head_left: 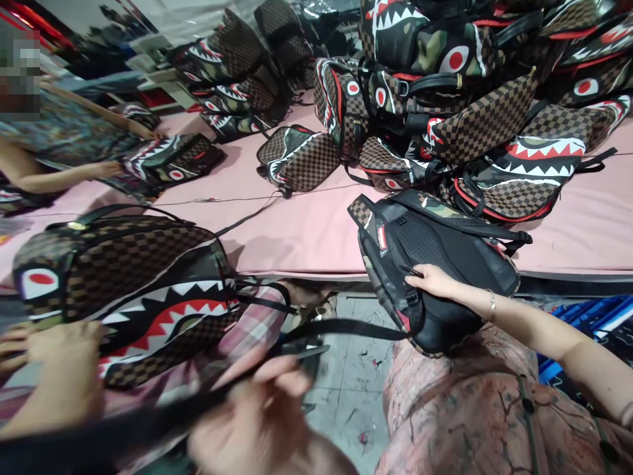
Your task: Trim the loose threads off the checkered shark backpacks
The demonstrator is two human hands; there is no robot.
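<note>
A brown checkered backpack (pixel 148 277) with a red-and-white shark mouth lies across a plaid-covered lap at the left. My left hand (pixel 64 349) grips its lower left end, with the fingers partly hidden. At bottom centre, my right hand (pixel 262 409) is blurred and closed around a small metal snipping tool (pixel 314 351), whose tips point right. A dark, blurred strap (pixel 123 422) crosses from the lower left to this hand; whether the fingers hold it I cannot tell.
On my right, a person in a floral garment has a hand on a black-backed backpack (pixel 435 257). A black strap (pixel 346 328) spans the gap to it. Shark-mouth backpacks (pixel 445 105) are piled on the pink table (pixel 306 244). Another person handles a backpack (pixel 173 158) across it.
</note>
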